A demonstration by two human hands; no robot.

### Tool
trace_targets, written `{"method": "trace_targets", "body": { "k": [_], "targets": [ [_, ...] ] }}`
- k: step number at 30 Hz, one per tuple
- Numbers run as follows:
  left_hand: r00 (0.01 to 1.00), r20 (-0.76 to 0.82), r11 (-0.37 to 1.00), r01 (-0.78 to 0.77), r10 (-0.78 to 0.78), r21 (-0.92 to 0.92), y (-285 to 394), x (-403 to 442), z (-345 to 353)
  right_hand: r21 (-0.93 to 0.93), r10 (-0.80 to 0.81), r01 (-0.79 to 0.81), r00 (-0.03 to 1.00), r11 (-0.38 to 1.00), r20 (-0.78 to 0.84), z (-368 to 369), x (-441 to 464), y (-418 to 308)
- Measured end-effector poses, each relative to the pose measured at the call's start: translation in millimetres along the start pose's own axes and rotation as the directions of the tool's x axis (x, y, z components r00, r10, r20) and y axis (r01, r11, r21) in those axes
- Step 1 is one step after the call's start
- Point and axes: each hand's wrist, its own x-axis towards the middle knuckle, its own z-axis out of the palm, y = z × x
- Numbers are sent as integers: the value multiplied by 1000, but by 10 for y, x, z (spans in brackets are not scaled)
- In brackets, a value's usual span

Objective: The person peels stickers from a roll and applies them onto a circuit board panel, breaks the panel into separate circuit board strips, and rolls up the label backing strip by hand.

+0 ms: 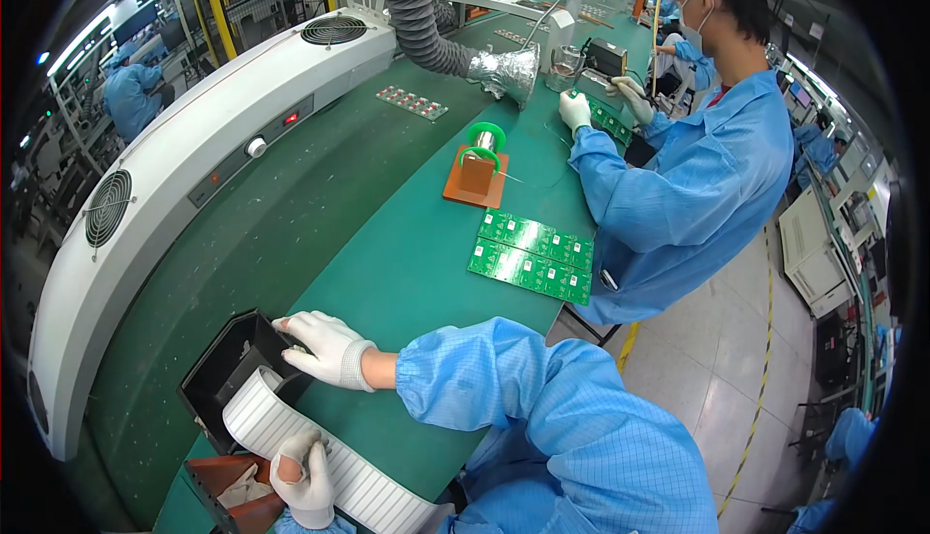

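Observation:
A long white strip of labels [344, 466] runs from a black bin [215, 365] across the green bench toward my body, its far end curling inside the bin. My left hand [305, 481], in a white glove with bare skin showing at one fingertip, is closed in a pinch at the strip's left edge. At the bin's right side is my gloved right hand [329, 348], fingers stretched and apart, touching or just over the rim. Beside my left hand, a brown open box [257, 513] contains crumpled pale material.
Green circuit boards [533, 255] lie near a solder spool [482, 142] on a brown stand [473, 178]. A co-worker [688, 156] in blue handles a board with gloved hands. A white fan unit [213, 161] and grey duct hose [417, 16] border the bench.

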Motion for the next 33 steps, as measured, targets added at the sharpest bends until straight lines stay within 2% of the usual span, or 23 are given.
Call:
{"method": "trace_targets", "body": {
  "k": [33],
  "targets": [
    [998, -14, 998, 56, -56, -30, 76, 0, 22, -29, 0, 0, 1000, 1000, -4, -16, -2, -5]
  ]
}}
